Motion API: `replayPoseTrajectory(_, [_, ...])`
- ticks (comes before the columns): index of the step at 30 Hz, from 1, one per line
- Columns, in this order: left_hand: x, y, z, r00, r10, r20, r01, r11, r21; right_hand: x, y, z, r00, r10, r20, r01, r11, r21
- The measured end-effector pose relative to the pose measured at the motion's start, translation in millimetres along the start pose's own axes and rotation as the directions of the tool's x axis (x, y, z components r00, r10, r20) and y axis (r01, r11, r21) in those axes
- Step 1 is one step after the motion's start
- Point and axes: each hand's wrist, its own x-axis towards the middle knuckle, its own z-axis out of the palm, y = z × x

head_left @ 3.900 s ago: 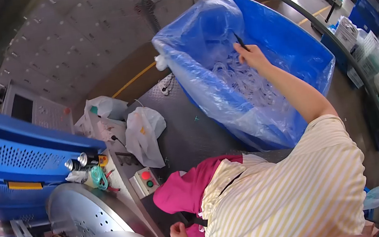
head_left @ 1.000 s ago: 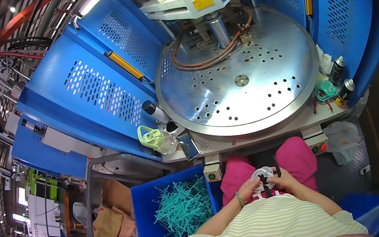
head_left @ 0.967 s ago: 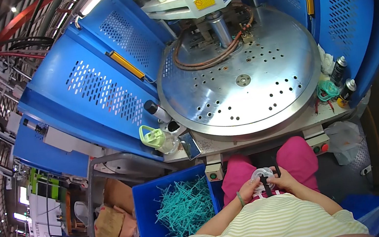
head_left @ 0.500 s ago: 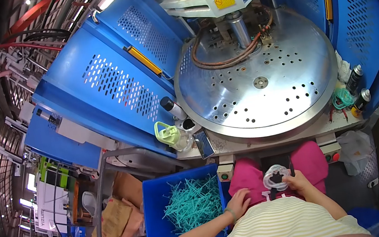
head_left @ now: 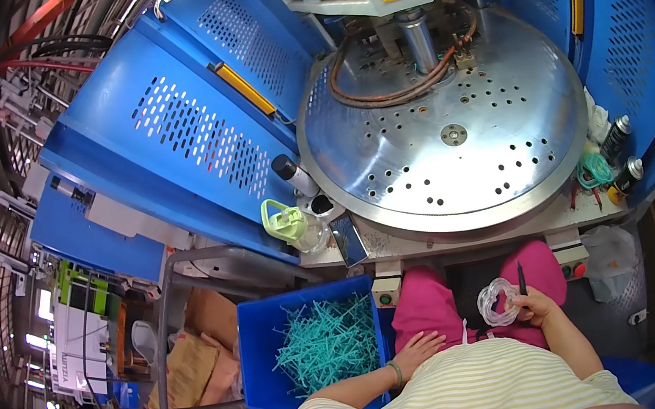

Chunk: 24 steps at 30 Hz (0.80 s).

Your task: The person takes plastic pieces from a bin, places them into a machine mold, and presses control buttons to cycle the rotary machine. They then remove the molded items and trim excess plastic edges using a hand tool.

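My right hand (head_left: pixel 538 308) is closed above my right thigh. It holds a ring-shaped bundle of clear plastic (head_left: pixel 488 312), which looks like a coil, together with a slim black pen-like tool (head_left: pixel 520 275) that points up. Whether the bundle is tubing or moulded parts I cannot make out. Resting flat on my left thigh, near my waist, my left hand (head_left: pixel 420 353) is open with nothing in it. Left of that hand stands a blue bin (head_left: pixel 259 357) with a heap of thin teal plastic pieces (head_left: pixel 324 346).
A round steel turntable (head_left: pixel 405 205) with holes lies ahead, between blue perforated guards (head_left: pixel 196 131). On its ledge are a phone (head_left: pixel 348 240), a green-lidded bottle (head_left: pixel 286 221), spray cans (head_left: pixel 625 179) and teal cord (head_left: pixel 594 171). Button boxes (head_left: pixel 387 291) flank my knees.
My right hand has moved right and slightly up with the clear bundle and black tool, which now shows more fully. My left hand has shifted slightly and lies flatter. The view has tilted a little.
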Motion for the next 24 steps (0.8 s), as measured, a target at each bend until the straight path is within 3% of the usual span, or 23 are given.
replayPoseTrajectory(6, [-2,-2,4,0.991,-0.043,-0.123,0.023,0.987,-0.161,2,0,-4,0.999,0.024,0.029,-0.024,1.000,0.012])
replayPoseTrajectory(24, [-4,-8,15,0.988,-0.021,-0.152,-0.012,0.977,-0.215,0,0,1,0.999,0.011,0.039,-0.009,0.998,-0.057])
